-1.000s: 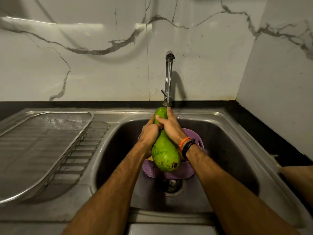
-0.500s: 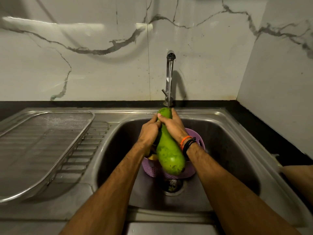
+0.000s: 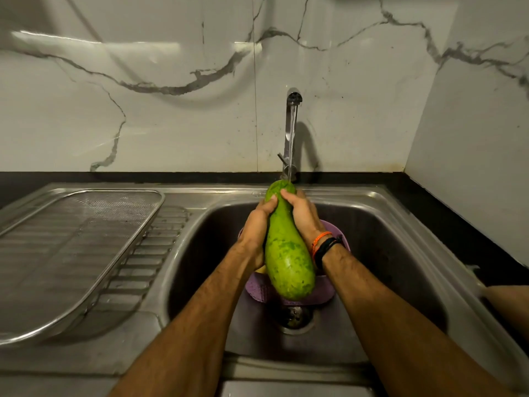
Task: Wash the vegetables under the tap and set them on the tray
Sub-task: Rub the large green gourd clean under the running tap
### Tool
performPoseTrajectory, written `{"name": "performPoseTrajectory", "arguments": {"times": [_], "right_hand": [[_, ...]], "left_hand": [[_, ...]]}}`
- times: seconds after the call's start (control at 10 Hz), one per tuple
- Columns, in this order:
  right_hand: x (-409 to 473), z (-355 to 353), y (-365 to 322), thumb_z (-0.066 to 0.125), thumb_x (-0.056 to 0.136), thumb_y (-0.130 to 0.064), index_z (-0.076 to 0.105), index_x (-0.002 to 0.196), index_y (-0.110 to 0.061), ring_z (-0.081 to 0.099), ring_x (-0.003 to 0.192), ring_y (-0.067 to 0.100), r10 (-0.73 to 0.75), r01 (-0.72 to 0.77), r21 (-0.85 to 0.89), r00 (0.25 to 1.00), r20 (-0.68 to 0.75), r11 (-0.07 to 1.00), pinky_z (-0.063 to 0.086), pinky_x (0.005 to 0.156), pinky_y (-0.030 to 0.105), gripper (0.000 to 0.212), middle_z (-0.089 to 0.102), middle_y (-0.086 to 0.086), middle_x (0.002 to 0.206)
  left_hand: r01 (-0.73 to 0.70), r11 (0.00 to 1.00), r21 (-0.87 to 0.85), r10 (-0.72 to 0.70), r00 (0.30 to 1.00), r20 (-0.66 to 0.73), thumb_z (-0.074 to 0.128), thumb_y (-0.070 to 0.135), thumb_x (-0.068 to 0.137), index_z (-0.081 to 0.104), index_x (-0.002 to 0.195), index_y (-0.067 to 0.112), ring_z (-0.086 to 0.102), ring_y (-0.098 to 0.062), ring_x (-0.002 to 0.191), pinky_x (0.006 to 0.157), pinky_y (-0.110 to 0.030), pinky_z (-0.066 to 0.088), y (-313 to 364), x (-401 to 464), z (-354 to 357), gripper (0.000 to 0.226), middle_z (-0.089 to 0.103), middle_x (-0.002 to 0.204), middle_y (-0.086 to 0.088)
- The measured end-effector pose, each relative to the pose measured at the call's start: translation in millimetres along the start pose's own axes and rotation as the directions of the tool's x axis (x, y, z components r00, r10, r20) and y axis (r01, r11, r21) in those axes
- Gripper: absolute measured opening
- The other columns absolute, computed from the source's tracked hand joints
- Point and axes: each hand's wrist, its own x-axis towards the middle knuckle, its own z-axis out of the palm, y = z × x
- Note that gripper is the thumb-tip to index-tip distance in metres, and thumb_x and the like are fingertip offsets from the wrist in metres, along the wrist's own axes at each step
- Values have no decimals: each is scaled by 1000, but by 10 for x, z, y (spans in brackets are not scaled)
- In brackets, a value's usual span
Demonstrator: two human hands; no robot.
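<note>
I am holding a big green gourd (image 3: pixel 287 253) over the sink (image 3: pixel 400 213). My left hand (image 3: pixel 259 224) is wrapped around its thin top part from the left side, with my thumb lying across the front. My right hand (image 3: pixel 303 214) is wrapped around the same part from the right side, and its fingers curl over the front near the top. Both hands squeeze the gourd between them.

The gourd is tipped, with its thin end up and away from me and its fat end down and close to me. The thin end is right under the tap (image 3: pixel 292 133), near the back edge of the sink. Water runs down from the tap and lands on the top of the gourd.

Under the gourd, in the middle of the sink, sits a purple basket (image 3: pixel 263 290). I can see a bit of something yellow in it, but I cannot tell what it is. The drain (image 3: pixel 294 315) is just in front of the basket.

The metal tray (image 3: pixel 86 239) sits on the ribbed part at the left side of the sink, well away from the gourd. On my right wrist are an orange band (image 3: pixel 320 239) and a black band (image 3: pixel 329 246).
</note>
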Motion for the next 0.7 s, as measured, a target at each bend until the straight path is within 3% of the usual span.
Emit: {"name": "performPoseTrajectory", "arguments": {"times": [0.1, 0.2, 0.3, 0.4, 0.5, 0.6, 0.7], "right_hand": [[-20, -14, -49, 44, 103, -18, 14, 155, -7, 25, 145, 18, -44, 47, -101, 999, 32, 994, 22, 114, 24, 61, 21, 6, 160], [-53, -8, -46, 41, 104, -19, 12, 155, -8, 20, 147, 18, -39, 44, -188, 999, 33, 981, 17, 115, 24, 60, 16, 7, 162], [-47, 9, -22, 41, 103, -18, 15, 155, -8, 26, 145, 19, -60, 77, -304, 996, 64, 950, 20, 114, 23, 59, 21, 8, 161], [-11, 13, -49, 42, 103, -22, 13, 155, -8, 21, 147, 19, -77, 81, -320, 997, 26, 944, 16, 119, 28, 61, 18, 8, 162], [-24, 0, -31, 42, 103, -25, 11, 155, -10, 16, 149, 19, -91, 97, -348, 995, 32, 933, 12, 121, 32, 62, 13, 6, 163], [-56, 29, 30, 43, 103, -27, 13, 155, -12, 17, 149, 18, -56, 81, -314, 995, 87, 946, 15, 122, 38, 63, 13, 6, 163], [-33, 38, -11, 43, 103, -28, 12, 155, -10, 15, 149, 19, -67, 87, -324, 995, 74, 942, 13, 122, 39, 63, 13, 8, 163]], "left_hand": [[-28, 1000, -2, 27, 997, -72, 42, 26, 105, 40, 147, 9, 60, -28, 104, 63, -23, 57, -35, 118, 7, 45, 49, 144, -22], [-53, 997, 64, 61, 991, -123, 46, 28, 104, 36, 150, 16, 50, -36, 131, 97, -44, 50, -66, 183, 1, 49, 49, 146, -17], [-46, 996, 81, 56, 989, -135, 46, 26, 104, 32, 152, 17, 45, -36, 136, 111, -52, 39, -62, 165, -6, 51, 45, 149, -17], [-46, 994, 101, 58, 991, -117, 42, 20, 105, 33, 152, 12, 47, -32, 130, 100, -39, 44, -61, 148, -12, 48, 45, 149, -18], [-37, 993, 114, 50, 993, -111, 42, 19, 105, 36, 150, 11, 49, -33, 130, 98, -37, 45, -66, 149, -15, 46, 48, 147, -18], [-31, 994, 105, 45, 989, -141, 46, 23, 104, 43, 146, 15, 53, -36, 129, 106, -51, 45, -68, 165, -4, 43, 54, 141, -18], [-33, 993, 110, 48, 989, -139, 49, 26, 103, 43, 146, 16, 55, -34, 127, 107, -52, 44, -81, 170, -2, 44, 57, 139, -15]]}}
